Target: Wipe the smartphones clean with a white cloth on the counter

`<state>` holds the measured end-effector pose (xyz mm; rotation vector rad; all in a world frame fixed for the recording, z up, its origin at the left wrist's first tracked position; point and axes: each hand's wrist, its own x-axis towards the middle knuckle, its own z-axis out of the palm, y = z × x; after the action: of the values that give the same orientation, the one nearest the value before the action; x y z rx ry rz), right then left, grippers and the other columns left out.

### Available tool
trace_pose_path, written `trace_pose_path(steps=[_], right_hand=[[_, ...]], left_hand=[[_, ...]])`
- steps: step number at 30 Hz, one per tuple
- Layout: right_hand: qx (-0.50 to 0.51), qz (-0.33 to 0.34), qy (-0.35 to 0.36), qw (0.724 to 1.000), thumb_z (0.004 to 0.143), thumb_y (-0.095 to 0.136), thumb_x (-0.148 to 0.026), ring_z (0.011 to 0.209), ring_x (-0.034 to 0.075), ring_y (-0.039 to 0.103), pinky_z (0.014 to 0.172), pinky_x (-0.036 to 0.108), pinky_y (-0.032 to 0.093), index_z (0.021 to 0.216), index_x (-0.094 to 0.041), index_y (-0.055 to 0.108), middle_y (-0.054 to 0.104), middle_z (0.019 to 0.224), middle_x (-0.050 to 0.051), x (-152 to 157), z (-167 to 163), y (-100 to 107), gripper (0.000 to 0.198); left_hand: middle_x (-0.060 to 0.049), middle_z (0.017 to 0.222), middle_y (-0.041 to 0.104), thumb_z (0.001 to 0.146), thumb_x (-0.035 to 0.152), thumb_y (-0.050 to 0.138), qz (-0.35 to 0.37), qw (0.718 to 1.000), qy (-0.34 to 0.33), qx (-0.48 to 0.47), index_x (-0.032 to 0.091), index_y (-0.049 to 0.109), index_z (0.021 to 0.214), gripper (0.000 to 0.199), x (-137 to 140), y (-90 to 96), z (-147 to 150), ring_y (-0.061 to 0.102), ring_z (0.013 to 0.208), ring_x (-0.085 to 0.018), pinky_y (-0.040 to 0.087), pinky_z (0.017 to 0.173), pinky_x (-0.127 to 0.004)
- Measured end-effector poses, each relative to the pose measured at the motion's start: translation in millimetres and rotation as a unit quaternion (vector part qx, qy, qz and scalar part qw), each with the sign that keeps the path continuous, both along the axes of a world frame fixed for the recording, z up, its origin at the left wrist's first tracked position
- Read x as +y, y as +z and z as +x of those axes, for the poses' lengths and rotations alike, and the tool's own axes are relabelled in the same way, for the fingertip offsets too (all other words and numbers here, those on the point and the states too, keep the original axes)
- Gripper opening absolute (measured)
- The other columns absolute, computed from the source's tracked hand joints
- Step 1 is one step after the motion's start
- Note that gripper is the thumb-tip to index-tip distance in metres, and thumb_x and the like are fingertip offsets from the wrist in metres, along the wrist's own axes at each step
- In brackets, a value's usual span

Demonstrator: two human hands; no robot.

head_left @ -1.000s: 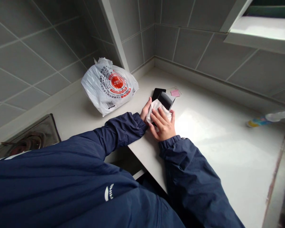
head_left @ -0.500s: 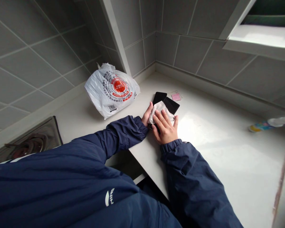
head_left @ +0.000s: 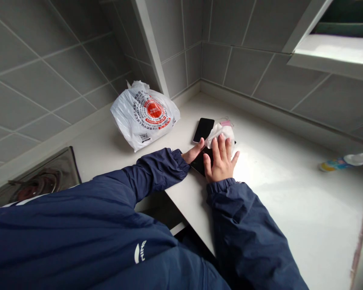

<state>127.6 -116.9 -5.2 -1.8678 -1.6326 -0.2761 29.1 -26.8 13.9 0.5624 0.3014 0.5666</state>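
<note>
A dark, flat, phone-like device point(head_left: 199, 164) lies near the counter's corner, mostly covered by my hands and a cloth. My left hand point(head_left: 194, 154) grips its left edge, thumb on top and the other fingers hidden. On the pale wiping cloth point(head_left: 215, 131) rests my right hand point(head_left: 220, 161), flat with fingers spread, pressing it against the far part of the device. Just beyond my left thumb, a black smartphone point(head_left: 203, 129) lies face up. A small pink packet point(head_left: 225, 123) peeks out behind the cloth.
A white plastic bag point(head_left: 145, 114) with red print stands at the left by the tiled wall. At far left is a stove point(head_left: 45, 177). A bottle with a colourful label point(head_left: 335, 164) lies on the white counter point(head_left: 275, 201) at right, below the window.
My right hand and the cloth have slid away from me and to the right, over the device. More of the smartphone and of the device's near end now shows; the pink packet is partly covered.
</note>
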Motion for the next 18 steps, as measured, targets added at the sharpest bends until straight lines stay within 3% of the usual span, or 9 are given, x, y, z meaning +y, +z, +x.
trace_pose_path(steps=[6, 10, 13, 16, 18], right_hand=[[0.031, -0.016, -0.038, 0.999, 0.102, 0.036, -0.037, 0.16, 0.032, 0.016, 0.118, 0.072, 0.026, 0.165, -0.018, 0.021, 0.023, 0.17, 0.014, 2, 1, 1, 0.067], [0.033, -0.009, -0.021, 0.999, 0.103, 0.037, -0.038, 0.159, 0.032, 0.021, 0.12, 0.072, 0.02, 0.161, -0.019, 0.032, 0.031, 0.167, 0.014, 1, 1, -1, 0.062], [0.029, 0.005, 0.011, 1.0, 0.102, 0.04, -0.035, 0.157, 0.03, 0.026, 0.123, 0.071, 0.014, 0.158, -0.021, 0.038, 0.037, 0.165, 0.012, -1, 1, -1, 0.057], [0.025, 0.025, 0.031, 0.999, 0.101, 0.042, -0.031, 0.156, 0.03, 0.028, 0.124, 0.069, 0.012, 0.159, -0.023, 0.037, 0.038, 0.165, 0.011, -1, 1, -2, 0.059], [0.028, 0.039, 0.029, 0.998, 0.101, 0.043, -0.033, 0.157, 0.032, 0.027, 0.124, 0.069, 0.014, 0.161, -0.023, 0.033, 0.037, 0.165, 0.012, 0, 2, -2, 0.062]], left_hand=[[-0.008, 0.144, 0.062, 0.109, 0.05, 0.016, 0.004, 0.997, -0.08, 0.004, 0.019, 0.046, 0.156, 0.064, 4, -5.9, -5, 0.044, 0.147, -0.022, 0.027, 0.126, -0.035], [-0.013, 0.146, 0.06, 0.108, 0.055, 0.008, -0.021, 0.998, -0.051, -0.001, 0.011, 0.047, 0.155, 0.075, 1, 9.2, -2, 0.044, 0.148, -0.023, 0.025, 0.126, -0.035], [-0.012, 0.143, 0.062, 0.108, 0.052, 0.008, -0.045, 0.999, -0.004, 0.012, 0.012, 0.048, 0.154, 0.073, 0, 16.6, 3, 0.047, 0.145, -0.021, 0.026, 0.126, -0.034], [-0.01, 0.137, 0.067, 0.109, 0.047, 0.014, -0.032, 0.999, 0.03, 0.017, 0.015, 0.053, 0.151, 0.065, -1, 14.1, 4, 0.05, 0.143, -0.019, 0.03, 0.124, -0.031], [-0.009, 0.133, 0.069, 0.11, 0.043, 0.016, -0.014, 1.0, 0.017, 0.017, 0.017, 0.055, 0.149, 0.061, -1, 9.1, 2, 0.053, 0.141, -0.018, 0.034, 0.122, -0.03]])
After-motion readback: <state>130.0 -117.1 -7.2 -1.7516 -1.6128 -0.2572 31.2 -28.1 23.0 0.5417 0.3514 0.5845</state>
